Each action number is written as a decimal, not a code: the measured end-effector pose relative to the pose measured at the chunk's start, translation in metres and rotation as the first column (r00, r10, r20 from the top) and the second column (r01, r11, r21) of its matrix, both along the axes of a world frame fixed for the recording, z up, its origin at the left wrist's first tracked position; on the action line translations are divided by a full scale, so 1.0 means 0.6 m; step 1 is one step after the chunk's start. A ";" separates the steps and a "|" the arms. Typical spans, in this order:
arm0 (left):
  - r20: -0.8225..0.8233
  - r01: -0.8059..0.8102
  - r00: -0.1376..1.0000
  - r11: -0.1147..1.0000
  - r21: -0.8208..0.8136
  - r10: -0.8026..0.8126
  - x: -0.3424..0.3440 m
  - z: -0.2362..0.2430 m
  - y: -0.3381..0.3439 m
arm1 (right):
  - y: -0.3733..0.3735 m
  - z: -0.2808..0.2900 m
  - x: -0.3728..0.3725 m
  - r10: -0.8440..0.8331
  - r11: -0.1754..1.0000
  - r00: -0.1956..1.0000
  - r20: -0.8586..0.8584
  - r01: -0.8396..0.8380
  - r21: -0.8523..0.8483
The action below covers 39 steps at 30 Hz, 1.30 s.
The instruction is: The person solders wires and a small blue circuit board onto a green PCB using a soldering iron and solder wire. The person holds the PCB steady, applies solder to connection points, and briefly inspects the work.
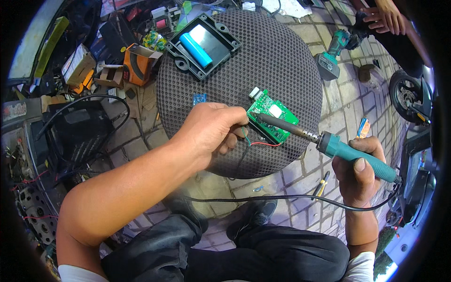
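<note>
Paved outdoor workspace: left hand [211,129] pinches wires [247,139] at green circuit board [272,115]; right hand [359,171] grips soldering iron [329,143], mid-joint, steadiness needed.

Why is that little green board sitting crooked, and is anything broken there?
The green circuit board lies tilted on the round stool; loose wires dangle at its edge. The left hand pinches them; the right hand holds a soldering iron. Nothing looks broken.

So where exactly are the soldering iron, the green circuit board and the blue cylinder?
soldering iron [357,157]: head view, on its teal handle, in the right hand.
green circuit board [277,113]: head view, on its upper face, right of middle.
blue cylinder [196,49]: head view, mid-length, inside the black case.
</note>
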<state>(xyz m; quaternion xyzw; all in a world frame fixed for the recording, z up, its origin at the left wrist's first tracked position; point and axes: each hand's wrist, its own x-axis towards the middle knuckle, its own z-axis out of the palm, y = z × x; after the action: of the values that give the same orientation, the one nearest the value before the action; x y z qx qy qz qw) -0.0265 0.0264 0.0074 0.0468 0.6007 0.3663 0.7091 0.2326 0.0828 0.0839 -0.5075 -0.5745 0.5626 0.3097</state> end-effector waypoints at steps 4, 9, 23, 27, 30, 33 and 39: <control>-0.022 -0.001 1.000 1.000 -0.017 0.000 0.002 0.002 0.003 | 0.000 0.000 -0.006 -0.002 1.000 1.000 -0.001 0.002 0.012; -0.023 0.000 1.000 1.000 -0.017 0.000 0.003 0.001 0.003 | -0.001 0.002 -0.008 0.004 1.000 1.000 0.020 -0.004 0.007; 0.018 0.023 1.000 1.000 -0.006 -0.023 -0.002 -0.005 0.003 | 0.004 0.030 -0.033 0.060 0.998 0.997 0.043 -0.060 0.000; 0.025 0.026 0.999 0.999 -0.023 -0.025 -0.003 -0.002 0.004 | 0.000 0.030 -0.031 0.050 0.999 0.998 0.046 -0.050 -0.010; 0.034 0.022 0.999 0.999 -0.035 -0.021 -0.004 -0.001 0.005 | -0.001 0.033 -0.032 0.057 0.998 0.997 0.058 -0.057 -0.002; 0.040 0.030 0.999 0.999 -0.030 -0.029 -0.006 -0.002 0.003 | -0.001 0.034 -0.033 0.063 0.998 0.995 0.081 -0.063 -0.005; 0.029 0.022 0.999 0.999 -0.031 -0.021 -0.005 0.003 0.002 | 0.004 0.015 0.012 -0.107 0.994 0.976 -0.192 0.100 -0.046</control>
<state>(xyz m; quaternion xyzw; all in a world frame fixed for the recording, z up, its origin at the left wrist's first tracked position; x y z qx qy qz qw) -0.0297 0.0278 0.0093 0.0370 0.5955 0.3499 0.7222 0.2396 0.0852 0.0929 -0.4849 -0.5042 0.6027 0.3839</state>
